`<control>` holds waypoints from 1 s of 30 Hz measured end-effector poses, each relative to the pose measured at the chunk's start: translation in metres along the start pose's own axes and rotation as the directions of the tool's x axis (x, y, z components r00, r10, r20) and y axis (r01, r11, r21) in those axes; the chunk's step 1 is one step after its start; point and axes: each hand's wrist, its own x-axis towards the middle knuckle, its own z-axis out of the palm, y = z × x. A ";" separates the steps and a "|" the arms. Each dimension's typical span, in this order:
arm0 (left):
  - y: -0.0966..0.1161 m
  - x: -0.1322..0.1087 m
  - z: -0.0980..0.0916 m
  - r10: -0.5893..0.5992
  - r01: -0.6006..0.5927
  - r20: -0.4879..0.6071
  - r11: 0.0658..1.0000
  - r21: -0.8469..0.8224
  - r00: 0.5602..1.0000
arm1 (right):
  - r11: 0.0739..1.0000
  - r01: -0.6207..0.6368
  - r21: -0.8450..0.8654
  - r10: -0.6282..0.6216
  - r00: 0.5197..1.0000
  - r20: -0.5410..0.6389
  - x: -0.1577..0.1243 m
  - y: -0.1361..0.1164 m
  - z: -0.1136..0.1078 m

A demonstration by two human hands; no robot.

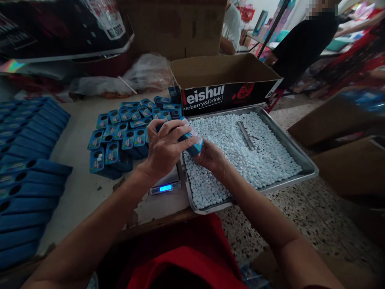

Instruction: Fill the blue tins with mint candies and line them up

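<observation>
Over the left edge of a metal tray [309, 170] full of small white pellets [231, 138], a small blue box [195, 149] is held tilted. My left hand [170, 140] wraps round it from above. At its lower right end is my right hand [212, 155], curled against the box, with its fingertips partly hidden behind it. A flat metal strip [246, 135] lies on the pellets. Just below my left hand, a small scale [165, 188] shows a lit blue display.
Several upright blue boxes [128, 138] with round holes stand left of the tray; one has white pellets on top. More blue boxes [30, 192] are stacked at far left. An open carton [225, 94] sits behind the tray. A person in black [303, 44] is at back right.
</observation>
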 end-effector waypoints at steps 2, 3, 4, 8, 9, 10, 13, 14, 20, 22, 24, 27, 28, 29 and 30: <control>0.001 0.004 0.001 0.015 -0.015 0.020 1.000 -0.007 1.000 | 1.000 0.000 -0.004 0.000 1.000 0.021 0.004 0.001 -0.002; 0.001 0.005 0.002 0.002 -0.002 0.017 1.000 -0.022 1.000 | 1.000 -0.008 -0.005 0.008 1.000 0.020 0.005 0.000 -0.003; 0.002 0.006 0.003 -0.028 0.028 0.004 0.999 -0.043 1.000 | 1.000 -0.015 -0.006 0.016 1.000 0.018 0.006 -0.001 -0.004; 0.009 -0.005 0.001 -0.294 0.281 -0.058 0.946 -0.163 0.954 | 0.999 -0.053 -0.003 0.053 0.999 -0.008 0.001 -0.006 -0.007; 0.012 -0.011 -0.002 -0.385 0.367 -0.061 0.909 -0.199 0.921 | 0.997 -0.071 -0.004 0.071 0.997 -0.013 -0.001 -0.007 -0.008; 0.014 -0.018 -0.004 -0.482 0.457 -0.056 0.857 -0.239 0.874 | 0.996 -0.088 -0.011 0.088 0.996 -0.015 -0.003 -0.008 -0.008; 0.021 -0.048 -0.014 -0.745 0.702 0.054 0.599 -0.385 0.665 | 0.992 -0.114 -0.053 0.114 0.993 -0.004 -0.010 -0.010 -0.007; 0.022 -0.060 -0.017 -0.796 0.747 0.113 0.495 -0.444 0.595 | 0.992 -0.111 -0.067 0.111 0.994 0.001 -0.012 -0.011 -0.007; 0.019 -0.118 -0.034 -0.855 0.813 0.355 0.121 -0.570 0.377 | 0.973 -0.013 -0.232 0.032 0.997 0.076 -0.017 -0.016 -0.007; 0.018 -0.124 -0.036 -0.848 0.846 0.394 0.112 -0.521 0.355 | 0.933 0.074 -0.352 -0.018 0.987 0.160 -0.017 -0.014 -0.008; 0.016 -0.125 -0.038 -0.840 0.845 0.402 0.117 -0.522 0.364 | 0.889 0.149 -0.432 -0.053 0.973 0.225 -0.017 -0.013 -0.009; 0.013 -0.126 -0.047 -0.827 0.799 0.376 0.138 -0.585 0.418 | 0.867 0.191 -0.460 -0.085 0.967 0.241 -0.016 -0.011 -0.008; 0.011 -0.128 -0.052 -0.824 0.787 0.361 0.157 -0.597 0.437 | 0.872 0.186 -0.453 -0.090 0.970 0.226 -0.016 -0.011 -0.007; 0.009 -0.131 -0.058 -0.823 0.780 0.346 0.174 -0.601 0.450 | 0.880 0.175 -0.442 -0.092 0.975 0.203 -0.017 -0.011 -0.005; 0.007 -0.135 -0.066 -0.825 0.779 0.334 0.187 -0.598 0.455 | 0.887 0.160 -0.433 -0.092 0.980 0.175 -0.017 -0.011 -0.003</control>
